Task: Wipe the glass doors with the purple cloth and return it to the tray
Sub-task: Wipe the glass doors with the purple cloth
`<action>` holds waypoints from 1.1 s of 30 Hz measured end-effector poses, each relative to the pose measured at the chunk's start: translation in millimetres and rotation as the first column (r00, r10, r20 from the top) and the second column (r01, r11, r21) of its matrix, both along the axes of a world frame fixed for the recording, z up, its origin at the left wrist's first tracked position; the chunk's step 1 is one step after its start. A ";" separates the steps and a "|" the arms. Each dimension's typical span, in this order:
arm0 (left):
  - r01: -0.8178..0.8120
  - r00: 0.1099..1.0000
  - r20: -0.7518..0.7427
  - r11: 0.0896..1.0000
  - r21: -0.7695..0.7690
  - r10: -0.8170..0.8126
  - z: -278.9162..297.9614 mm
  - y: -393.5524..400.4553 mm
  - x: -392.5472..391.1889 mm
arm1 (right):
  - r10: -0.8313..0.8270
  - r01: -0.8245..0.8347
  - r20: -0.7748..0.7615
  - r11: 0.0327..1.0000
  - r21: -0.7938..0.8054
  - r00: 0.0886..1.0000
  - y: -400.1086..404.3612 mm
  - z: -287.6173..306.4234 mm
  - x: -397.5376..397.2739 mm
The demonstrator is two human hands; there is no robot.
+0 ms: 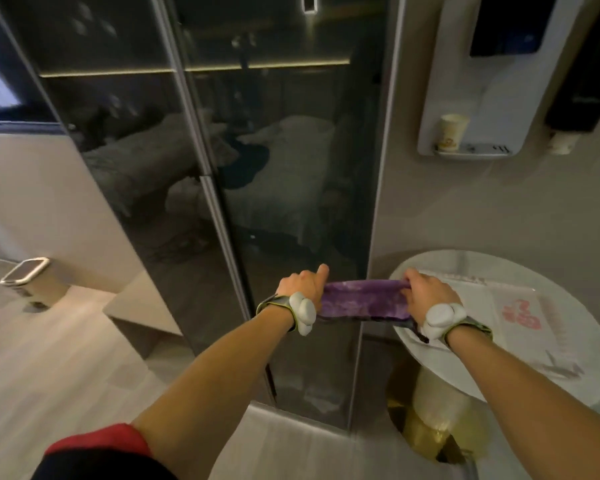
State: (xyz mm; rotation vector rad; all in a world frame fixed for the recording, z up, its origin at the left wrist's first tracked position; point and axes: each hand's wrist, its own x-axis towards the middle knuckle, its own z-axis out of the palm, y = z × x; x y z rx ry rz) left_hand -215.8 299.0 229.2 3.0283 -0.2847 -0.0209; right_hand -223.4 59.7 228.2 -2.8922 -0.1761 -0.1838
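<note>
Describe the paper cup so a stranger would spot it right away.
Look right of the dark glass doors to the white wall-mounted dispenser. On its bottom ledge, at the left end, stands the paper cup, upright and pale cream with a small printed design near its base, the only cup in view.

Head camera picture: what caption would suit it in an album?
Both hands, left and right, stretch a purple cloth before dark glass doors, beside a round table holding a tray.
</note>
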 end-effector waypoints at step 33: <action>0.062 0.829 0.558 0.984 -0.166 0.042 108.4 456.3 99.9 | -0.029 0.089 0.589 0.993 -0.073 0.808 466.1 135.7 106.6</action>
